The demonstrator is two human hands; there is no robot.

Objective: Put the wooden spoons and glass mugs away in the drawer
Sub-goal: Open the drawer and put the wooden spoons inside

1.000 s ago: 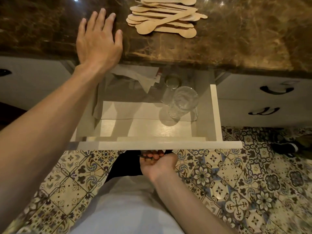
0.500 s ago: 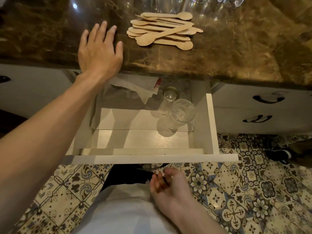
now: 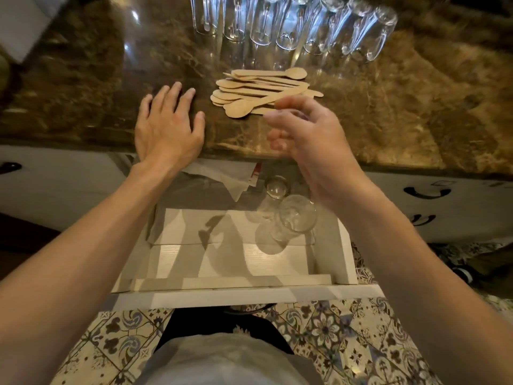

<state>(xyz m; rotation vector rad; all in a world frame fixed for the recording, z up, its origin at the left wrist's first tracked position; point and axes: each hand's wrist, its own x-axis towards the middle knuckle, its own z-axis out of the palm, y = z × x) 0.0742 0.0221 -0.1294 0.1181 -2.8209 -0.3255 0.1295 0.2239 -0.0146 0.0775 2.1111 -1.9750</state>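
A pile of several flat wooden spoons (image 3: pixel 261 88) lies on the brown marble counter (image 3: pixel 402 120). Behind it stands a row of several glass mugs (image 3: pixel 291 23). Below the counter edge the white drawer (image 3: pixel 344 245) is pulled out, with two glass mugs (image 3: pixel 294 215) standing at its back right. My left hand (image 3: pixel 166 129) rests flat on the counter, left of the spoons. My right hand (image 3: pixel 308 137) hovers over the counter edge just in front of the spoon pile, fingers loosely spread, holding nothing.
Crumpled paper (image 3: pixel 222 173) lies at the drawer's back. White cabinet fronts with black handles (image 3: pixel 427 193) flank the drawer on the right, another handle (image 3: pixel 9 166) on the left. Patterned floor tiles (image 3: pixel 347 337) lie below.
My right hand has let go of the drawer's front handle and risen from below the drawer to the counter edge by the spoons. The view has tilted up, showing the mugs.
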